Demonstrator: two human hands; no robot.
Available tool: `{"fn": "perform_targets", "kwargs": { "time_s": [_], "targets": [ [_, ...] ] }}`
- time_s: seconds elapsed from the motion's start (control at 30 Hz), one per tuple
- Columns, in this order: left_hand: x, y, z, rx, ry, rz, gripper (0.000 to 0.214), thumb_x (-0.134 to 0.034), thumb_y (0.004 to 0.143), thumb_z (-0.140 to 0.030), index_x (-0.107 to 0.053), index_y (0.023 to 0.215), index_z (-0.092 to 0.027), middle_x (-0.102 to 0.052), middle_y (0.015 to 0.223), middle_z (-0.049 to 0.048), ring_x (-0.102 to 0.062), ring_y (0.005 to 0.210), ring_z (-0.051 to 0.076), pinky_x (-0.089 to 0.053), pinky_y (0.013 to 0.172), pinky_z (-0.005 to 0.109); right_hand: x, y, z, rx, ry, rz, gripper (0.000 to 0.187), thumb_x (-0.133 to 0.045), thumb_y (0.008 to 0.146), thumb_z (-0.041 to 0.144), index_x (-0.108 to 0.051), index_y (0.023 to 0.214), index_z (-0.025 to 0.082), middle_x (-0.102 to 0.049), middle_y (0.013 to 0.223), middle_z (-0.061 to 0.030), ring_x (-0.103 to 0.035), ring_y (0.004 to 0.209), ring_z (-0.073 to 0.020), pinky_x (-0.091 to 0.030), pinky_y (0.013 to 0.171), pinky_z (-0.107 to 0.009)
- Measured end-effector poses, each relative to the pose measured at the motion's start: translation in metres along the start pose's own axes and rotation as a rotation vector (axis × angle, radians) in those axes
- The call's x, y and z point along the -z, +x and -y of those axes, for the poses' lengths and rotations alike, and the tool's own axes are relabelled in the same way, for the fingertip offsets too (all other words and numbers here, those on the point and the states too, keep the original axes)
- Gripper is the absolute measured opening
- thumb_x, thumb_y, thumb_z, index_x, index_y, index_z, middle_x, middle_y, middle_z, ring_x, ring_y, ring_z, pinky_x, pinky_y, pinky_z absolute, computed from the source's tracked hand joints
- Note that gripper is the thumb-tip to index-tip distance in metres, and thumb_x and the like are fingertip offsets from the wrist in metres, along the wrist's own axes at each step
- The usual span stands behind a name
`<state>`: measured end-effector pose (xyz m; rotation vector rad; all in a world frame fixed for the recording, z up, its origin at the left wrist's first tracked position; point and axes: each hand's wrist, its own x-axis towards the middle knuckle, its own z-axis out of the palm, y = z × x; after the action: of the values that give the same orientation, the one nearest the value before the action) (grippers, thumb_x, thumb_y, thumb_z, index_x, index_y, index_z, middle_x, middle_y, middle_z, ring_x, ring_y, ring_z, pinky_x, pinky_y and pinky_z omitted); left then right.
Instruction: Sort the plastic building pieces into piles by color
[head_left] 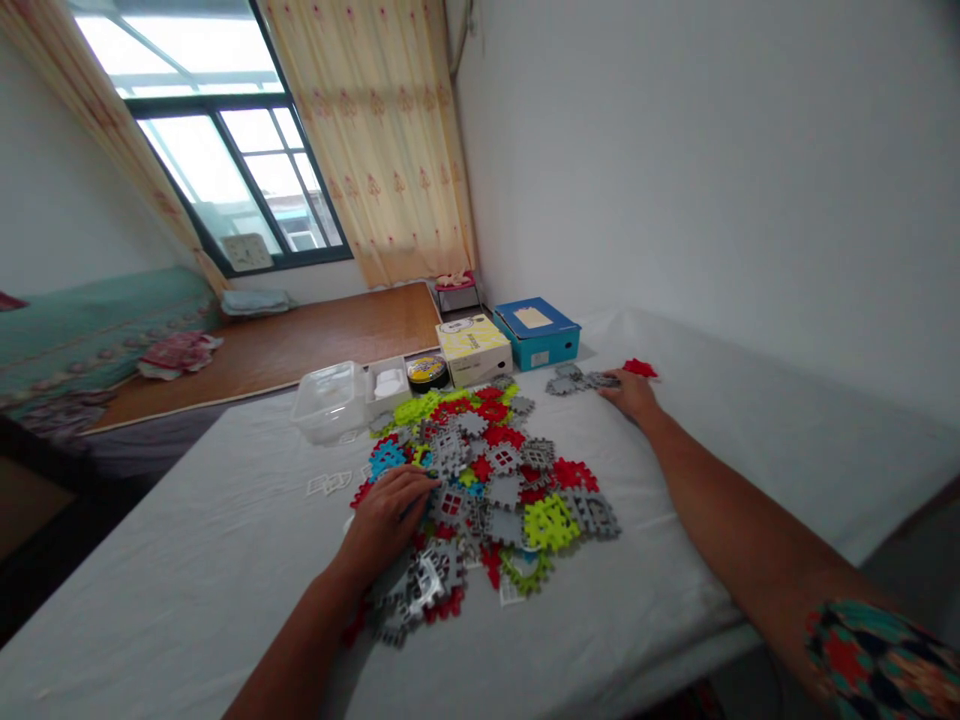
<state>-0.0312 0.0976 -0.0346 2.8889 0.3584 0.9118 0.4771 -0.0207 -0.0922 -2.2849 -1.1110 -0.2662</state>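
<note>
Lying flat far across the white-clothed table (225, 560), the right hand (631, 393), fingers open, touches a joined row of grey notched plastic tiles (577, 381) running leftward from its fingertips. The left hand (394, 515) curls over the nearer heap of multicoloured interlocking tiles (517, 470); whether it grips one is unclear.

colourful notched tiles (495, 480) lie heaped, grey ones (574, 381) apart.
</note>
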Motion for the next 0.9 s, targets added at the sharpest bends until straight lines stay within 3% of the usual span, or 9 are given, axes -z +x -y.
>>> {"fn": "perform_targets", "kwargs": {
  "time_s": [0.17,0.33,0.43,0.63,0.8,0.9],
  "targets": [
    [0.001,0.000,-0.001,0.006,0.002,0.008,0.022,-0.052,0.093,-0.020,-0.069,0.106,-0.023,-0.069,0.103,0.0063,-0.062,0.101,0.018,-0.054,0.089,0.034,0.003,0.002,0.009,0.053,0.091,0.022,0.040,-0.068,0.078,0.033,-0.068,0.114,0.016,-0.071,0.107,-0.0108,-0.064,0.097,-0.0239,-0.048,0.087,-0.036],
    [0.000,0.000,0.000,0.006,-0.009,0.008,0.023,-0.053,0.092,-0.018,-0.069,0.106,-0.024,-0.070,0.102,0.0056,-0.062,0.102,0.018,-0.054,0.089,0.034,0.003,-0.002,0.012,-0.099,-0.051,0.025,0.044,-0.054,0.088,0.040,-0.064,0.124,0.015,-0.068,0.113,-0.0183,-0.059,0.105,-0.0319,-0.047,0.085,-0.042],
    [0.000,-0.002,0.001,0.013,-0.005,0.011,0.023,-0.053,0.092,-0.018,-0.069,0.107,-0.024,-0.069,0.104,0.0059,-0.062,0.101,0.018,-0.054,0.089,0.034,0.004,-0.003,0.014,-0.066,-0.057,0.086,0.043,-0.052,0.089,0.042,-0.064,0.123,0.018,-0.068,0.115,-0.0159,-0.059,0.105,-0.0307,-0.046,0.086,-0.042],
    [-0.002,-0.002,0.001,0.017,-0.005,0.016,0.023,-0.052,0.092,-0.018,-0.069,0.107,-0.024,-0.069,0.103,0.0062,-0.062,0.101,0.018,-0.054,0.088,0.035,0.002,-0.008,0.046,0.192,0.032,-0.021,0.034,-0.047,0.091,0.032,-0.067,0.113,0.015,-0.067,0.117,-0.0140,-0.057,0.109,-0.0277,-0.041,0.098,-0.043],
    [0.000,-0.001,0.000,0.035,-0.010,0.016,0.023,-0.051,0.093,-0.020,-0.069,0.106,-0.024,-0.069,0.103,0.0064,-0.062,0.102,0.018,-0.054,0.089,0.035,-0.023,-0.030,0.105,0.632,0.172,0.153,0.039,-0.047,0.090,0.022,-0.060,0.127,0.018,-0.063,0.128,-0.0113,-0.055,0.118,-0.0252,-0.039,0.104,-0.046],
    [0.000,-0.001,-0.001,0.037,-0.012,0.020,0.023,-0.052,0.092,-0.020,-0.070,0.106,-0.024,-0.070,0.103,0.0057,-0.062,0.103,0.018,-0.053,0.090,0.035,-0.038,-0.041,0.128,0.703,0.147,0.229,0.047,-0.048,0.090,0.019,-0.052,0.137,0.017,-0.055,0.138,-0.0127,-0.051,0.125,-0.0242,-0.039,0.105,-0.044]
  ]
}}
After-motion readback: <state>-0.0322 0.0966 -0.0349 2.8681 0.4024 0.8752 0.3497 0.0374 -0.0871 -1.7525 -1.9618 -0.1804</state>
